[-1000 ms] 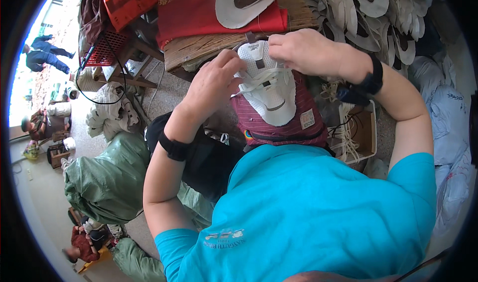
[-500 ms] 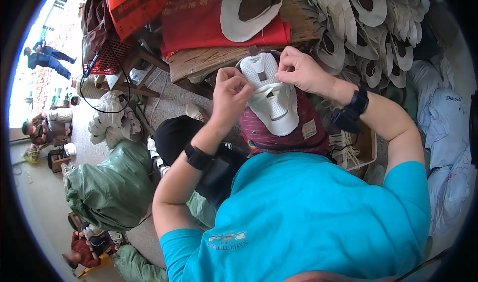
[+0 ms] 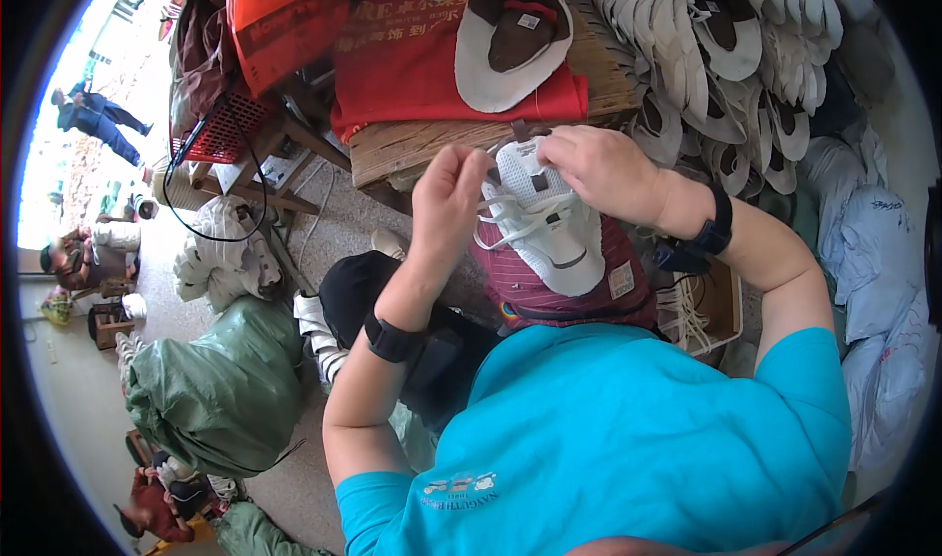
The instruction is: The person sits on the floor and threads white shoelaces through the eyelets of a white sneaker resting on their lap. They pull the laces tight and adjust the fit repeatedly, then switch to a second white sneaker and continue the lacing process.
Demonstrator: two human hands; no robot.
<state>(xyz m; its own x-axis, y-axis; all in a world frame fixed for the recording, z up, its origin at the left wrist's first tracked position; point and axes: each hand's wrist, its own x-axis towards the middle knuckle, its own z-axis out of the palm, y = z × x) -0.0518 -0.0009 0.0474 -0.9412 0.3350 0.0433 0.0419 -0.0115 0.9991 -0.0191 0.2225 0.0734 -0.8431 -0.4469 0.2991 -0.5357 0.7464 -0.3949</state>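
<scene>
A white mesh shoe upper point(image 3: 569, 262) rests over my lap on maroon striped cloth point(image 3: 510, 273). Its toe points toward me, and the perforated tongue point(image 3: 522, 171) lies at the far end. White shoelace point(image 3: 525, 224) crosses the throat in loose strands and loops out on the left. My left hand point(image 3: 444, 208) is closed in a pinch at the upper's left edge; what sits between the fingertips is hidden. On the other side, my right hand point(image 3: 606, 175) has its fingers closed on the upper's right edge beside the tongue.
Ahead, a wooden table point(image 3: 417, 149) bears red cloth point(image 3: 392, 95) and another pale upper point(image 3: 486, 70). Many uppers point(image 3: 677, 65) hang at right, above a box of laces point(image 3: 724, 311). A green sack point(image 3: 221, 379) stands left; other people are farther off.
Lace strands now show across the throat, where the tongue stood folded up before. My right hand has turned over the upper's far right edge. My left hand's pinch has shifted slightly.
</scene>
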